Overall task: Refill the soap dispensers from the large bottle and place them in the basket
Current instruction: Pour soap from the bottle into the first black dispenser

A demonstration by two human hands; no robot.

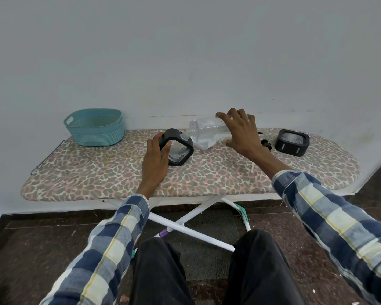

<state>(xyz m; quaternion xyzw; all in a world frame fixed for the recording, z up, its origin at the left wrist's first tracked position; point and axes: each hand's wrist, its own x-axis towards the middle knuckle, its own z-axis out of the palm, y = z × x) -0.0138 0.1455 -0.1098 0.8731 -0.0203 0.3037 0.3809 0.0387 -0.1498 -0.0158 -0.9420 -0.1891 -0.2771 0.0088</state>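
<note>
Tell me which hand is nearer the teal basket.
Left. The left hand holds the tilted dispenser just right of the teal basket; the right hand grips the clear bottle farther right.

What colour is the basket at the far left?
Teal basket, woven-look, clearest in the head view.

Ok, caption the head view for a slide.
Right hand tips the large bottle toward a dispenser held by the left hand; second dispenser and basket wait on the board.

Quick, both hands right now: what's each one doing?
Left hand: grips the tilted black soap dispenser.
Right hand: grips the large clear bottle, tipped toward that dispenser.
</note>
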